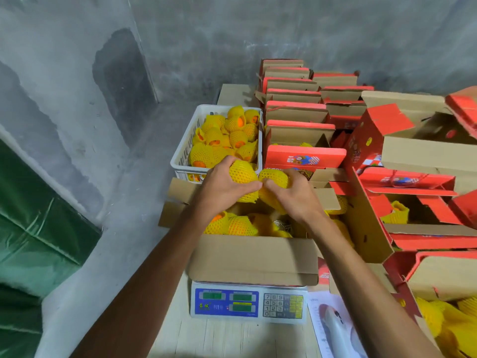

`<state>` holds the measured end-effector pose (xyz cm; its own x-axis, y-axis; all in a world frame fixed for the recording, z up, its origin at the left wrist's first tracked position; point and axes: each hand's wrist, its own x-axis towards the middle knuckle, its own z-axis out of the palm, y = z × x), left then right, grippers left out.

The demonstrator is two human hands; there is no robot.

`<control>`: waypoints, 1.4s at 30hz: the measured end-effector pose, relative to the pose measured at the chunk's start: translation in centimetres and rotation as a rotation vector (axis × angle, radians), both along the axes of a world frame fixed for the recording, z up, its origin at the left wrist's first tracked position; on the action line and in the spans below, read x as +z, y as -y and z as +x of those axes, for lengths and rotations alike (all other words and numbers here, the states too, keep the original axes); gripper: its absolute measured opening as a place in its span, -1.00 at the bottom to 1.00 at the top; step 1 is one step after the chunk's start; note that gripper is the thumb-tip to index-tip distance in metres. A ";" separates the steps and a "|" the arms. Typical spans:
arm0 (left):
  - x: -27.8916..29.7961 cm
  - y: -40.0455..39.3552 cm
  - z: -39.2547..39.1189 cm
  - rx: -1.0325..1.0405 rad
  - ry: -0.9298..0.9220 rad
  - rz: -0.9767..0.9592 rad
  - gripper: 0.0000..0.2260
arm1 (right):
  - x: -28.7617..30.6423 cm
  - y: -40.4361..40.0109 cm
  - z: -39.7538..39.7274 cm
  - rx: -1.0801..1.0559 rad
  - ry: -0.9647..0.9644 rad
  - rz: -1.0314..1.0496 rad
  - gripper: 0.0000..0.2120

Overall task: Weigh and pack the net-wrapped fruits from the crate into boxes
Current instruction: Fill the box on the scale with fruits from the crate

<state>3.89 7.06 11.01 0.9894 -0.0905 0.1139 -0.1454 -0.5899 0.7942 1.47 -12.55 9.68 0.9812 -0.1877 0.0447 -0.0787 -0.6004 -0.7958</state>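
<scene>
My left hand grips a yellow net-wrapped fruit over the far end of an open cardboard box. My right hand grips another net-wrapped fruit right beside it; the two fruits touch. The box stands on a white and blue scale and holds several wrapped fruits. Behind it, a white plastic crate is full of wrapped fruits.
Rows of red and brown boxes fill the table to the right, some open with fruit inside. Loose yellow nets lie at the bottom right. A printed sheet lies beside the scale. A concrete wall stands on the left.
</scene>
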 end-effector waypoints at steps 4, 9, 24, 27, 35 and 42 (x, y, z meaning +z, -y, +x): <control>-0.9 0.7 -1.5 0.001 -0.037 0.053 -0.22 | -0.8 0.4 -1.5 -0.020 0.001 -0.237 -0.35; -1.9 0.8 -2.8 0.055 -0.095 -0.043 -0.12 | -2.1 0.8 -2.7 -0.004 0.022 -0.549 -0.34; -2.9 0.8 -4.4 0.045 -0.123 -0.048 -0.10 | -2.5 0.4 -3.1 0.087 0.195 -0.243 -0.78; -2.9 0.8 -4.5 0.033 -0.120 -0.022 -0.14 | -2.4 -0.6 -2.9 0.059 0.035 0.191 -0.65; -1.9 1.3 -5.3 0.000 -0.087 -0.101 -0.51 | -2.3 -1.9 -3.3 0.120 -0.234 0.505 -0.54; -2.1 1.8 -5.3 0.017 -0.169 -0.151 -0.43 | -2.6 -2.6 -3.3 0.097 -0.176 0.418 -0.54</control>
